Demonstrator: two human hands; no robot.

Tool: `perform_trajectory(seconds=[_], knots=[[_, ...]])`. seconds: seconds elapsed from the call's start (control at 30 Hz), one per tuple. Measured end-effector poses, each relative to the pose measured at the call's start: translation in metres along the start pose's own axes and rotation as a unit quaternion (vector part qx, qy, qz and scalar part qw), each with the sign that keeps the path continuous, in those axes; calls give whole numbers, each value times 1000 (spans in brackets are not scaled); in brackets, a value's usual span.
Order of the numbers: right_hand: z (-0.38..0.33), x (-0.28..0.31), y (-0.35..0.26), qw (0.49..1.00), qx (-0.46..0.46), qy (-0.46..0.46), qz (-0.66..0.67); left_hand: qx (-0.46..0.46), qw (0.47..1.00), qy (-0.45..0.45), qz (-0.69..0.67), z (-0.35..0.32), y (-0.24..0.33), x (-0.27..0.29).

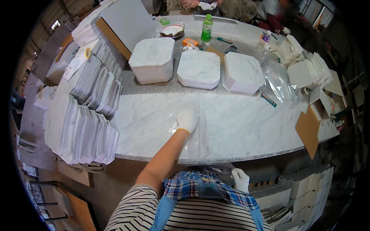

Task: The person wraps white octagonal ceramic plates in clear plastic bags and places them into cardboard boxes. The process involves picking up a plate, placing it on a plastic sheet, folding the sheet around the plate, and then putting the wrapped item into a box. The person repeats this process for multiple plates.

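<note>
A white-gloved left hand, my left hand (187, 120), is over a clear plastic bag (203, 136) on the white marble slab (246, 127). Its fingers look curled down onto the bag, though their tips are hard to make out against the pale stone. Below the table's front edge, close to my body, my right hand (241, 179), also gloved, is closed on a piece of clear plastic film (220, 168). Beyond the slab stand three stacks of white marble tiles with cut corners: a left stack (152, 57), a middle stack (199, 69) and a right stack (243, 71).
Rows of upright tiles (86, 133) line the left side. A green bottle (207, 27), an orange box (190, 42) and a cutter (268, 99) lie around the stacks. Loose plastic bags (281, 82) and a cardboard piece (308, 129) are right. Two people are across the table.
</note>
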State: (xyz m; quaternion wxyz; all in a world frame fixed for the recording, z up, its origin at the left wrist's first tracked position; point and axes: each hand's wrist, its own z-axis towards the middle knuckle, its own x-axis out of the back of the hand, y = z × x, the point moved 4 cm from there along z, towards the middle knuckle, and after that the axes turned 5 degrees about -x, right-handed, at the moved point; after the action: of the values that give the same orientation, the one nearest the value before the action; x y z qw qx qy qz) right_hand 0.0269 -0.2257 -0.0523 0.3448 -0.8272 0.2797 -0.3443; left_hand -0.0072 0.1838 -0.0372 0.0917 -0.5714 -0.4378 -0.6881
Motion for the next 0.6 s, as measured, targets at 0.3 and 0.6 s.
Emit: perform_trajectory(seconds=[0.3, 0.6], knots=[[1, -5, 3, 997, 71, 3, -43, -80, 993, 42, 78, 30, 27, -4], [8, 10, 12, 993, 101, 25, -59, -122, 983, 102, 94, 109, 103, -6]])
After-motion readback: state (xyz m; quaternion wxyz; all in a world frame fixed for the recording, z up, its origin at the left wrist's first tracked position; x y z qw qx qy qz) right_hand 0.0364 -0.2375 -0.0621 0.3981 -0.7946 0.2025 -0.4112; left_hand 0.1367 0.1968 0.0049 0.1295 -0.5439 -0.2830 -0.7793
